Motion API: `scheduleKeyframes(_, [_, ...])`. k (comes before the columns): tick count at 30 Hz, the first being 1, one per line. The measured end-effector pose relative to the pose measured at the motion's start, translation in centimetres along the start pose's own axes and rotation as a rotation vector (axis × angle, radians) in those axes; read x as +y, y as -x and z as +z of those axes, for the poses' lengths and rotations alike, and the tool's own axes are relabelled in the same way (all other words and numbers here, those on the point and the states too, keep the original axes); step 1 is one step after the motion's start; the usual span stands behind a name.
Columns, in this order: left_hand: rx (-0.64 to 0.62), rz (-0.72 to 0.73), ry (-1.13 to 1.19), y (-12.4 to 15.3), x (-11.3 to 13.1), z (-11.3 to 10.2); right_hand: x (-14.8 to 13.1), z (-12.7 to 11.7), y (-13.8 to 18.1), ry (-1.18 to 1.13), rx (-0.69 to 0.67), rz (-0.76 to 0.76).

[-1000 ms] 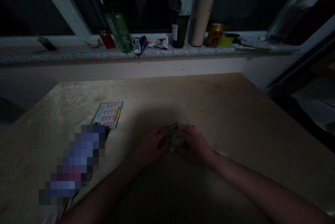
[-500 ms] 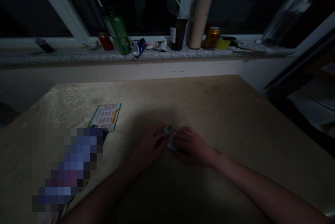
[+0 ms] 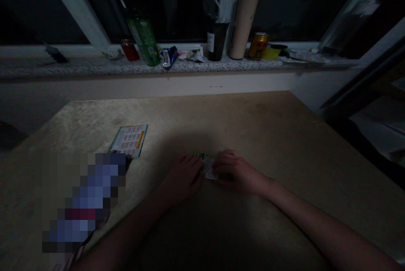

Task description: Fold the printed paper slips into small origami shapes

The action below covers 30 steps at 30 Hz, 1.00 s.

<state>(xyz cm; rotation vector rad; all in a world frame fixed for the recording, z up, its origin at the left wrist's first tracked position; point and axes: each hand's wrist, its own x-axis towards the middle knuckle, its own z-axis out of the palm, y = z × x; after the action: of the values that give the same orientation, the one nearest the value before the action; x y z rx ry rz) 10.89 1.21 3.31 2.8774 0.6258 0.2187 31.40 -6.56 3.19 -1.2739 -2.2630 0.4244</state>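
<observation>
A small printed slip of paper (image 3: 209, 169), green along its far end and white with fine dark print nearer me, lies between my hands low over the table. My left hand (image 3: 185, 174) holds its left edge, fingers closed over it. At the right edge, my right hand (image 3: 236, 172) has its fingers curled and pinching the slip. Both thumbs are partly lost in shadow. A larger printed card (image 3: 129, 140) with rows of red boxes lies on the table to the left, its near corner covered by a blurred-out bluish object (image 3: 91, 195).
The table (image 3: 253, 123) meets a wall below a granite windowsill (image 3: 190, 66). On the sill stand a red jar (image 3: 129, 50), a green bottle (image 3: 147, 43), crumpled wrappers (image 3: 169, 56), a dark cup with straw (image 3: 217, 41), a tall pinkish flask (image 3: 245, 17) and a golden can (image 3: 257, 46).
The slip has turned and flattened, showing more of its printed face. My left fingers have come down over its left side; my right hand has shifted slightly right.
</observation>
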Motion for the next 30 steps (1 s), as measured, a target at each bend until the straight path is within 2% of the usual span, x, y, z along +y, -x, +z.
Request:
scheduleKeyframes(5, [-0.021,0.050,0.018,-0.2,0.2,-0.4,0.6,-0.5,0.0,-0.076,0.011,0.028])
scheduleKeyframes(9, [-0.023,0.059,0.043,-0.5,0.0,-0.4,1.3,0.4,-0.4,-0.124,0.057,0.047])
scheduleKeyframes(15, [0.005,0.029,0.097,-0.6,-0.4,0.3,1.6,1.6,-1.3,0.017,0.180,0.160])
scheduleKeyframes(23, [0.020,0.021,0.092,-0.6,-0.4,0.6,2.1,-0.2,-0.4,-0.018,0.068,0.143])
scheduleKeyframes(27, [0.022,0.022,0.084,-0.7,-0.4,0.6,1.9,1.0,-0.8,0.098,0.087,0.151])
scheduleKeyframes(30, [0.027,0.019,0.076,-0.7,-0.3,0.6,1.2,2.1,-1.4,0.316,0.107,0.188])
